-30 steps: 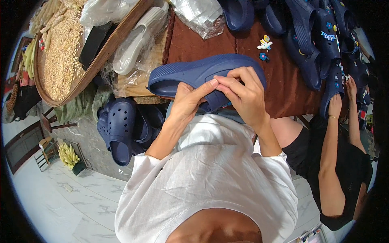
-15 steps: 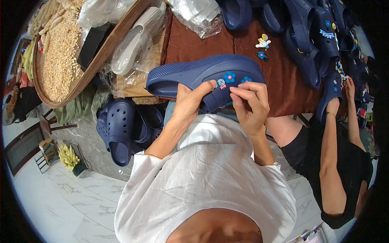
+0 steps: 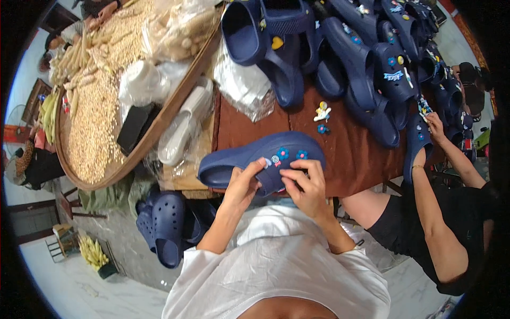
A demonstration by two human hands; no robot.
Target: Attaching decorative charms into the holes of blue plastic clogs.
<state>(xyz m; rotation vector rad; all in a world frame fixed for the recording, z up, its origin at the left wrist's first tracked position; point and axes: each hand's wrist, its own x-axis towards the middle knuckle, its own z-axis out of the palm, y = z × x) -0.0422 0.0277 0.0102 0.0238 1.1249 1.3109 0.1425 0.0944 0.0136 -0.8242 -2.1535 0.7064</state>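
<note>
A navy clog (image 3: 239, 151) lies sideways in front of me, its toe to the right, above the table's near edge. Blue flower charms (image 3: 282, 153) with pink centres and a white swirl charm (image 3: 275, 159) sit on its upper. My left hand (image 3: 241, 186) grips the clog near its strap, the thumb pressed by a pale charm (image 3: 268, 161). Against the upper, just right of the swirl charm, my right hand (image 3: 305, 186) has its thumb and forefinger drawn together; whatever lies between them is hidden. Beyond the clog, a white figure charm (image 3: 322, 111) and a loose blue flower charm (image 3: 323, 128) rest on brown cloth.
Several decorated navy clogs (image 3: 348, 48) crowd the far right. At right, a co-worker's hand (image 3: 435, 126) works at another clog (image 3: 418, 139). A wooden tray (image 3: 183, 98) of kernels stands left, beside a bagged pale clog (image 3: 183, 130). Plain navy clogs (image 3: 168, 226) hang lower left.
The view has shifted, so the table appears lower and more clogs show at the back. My left thumb has moved off the swirl charm, and a pale charm shows by it.
</note>
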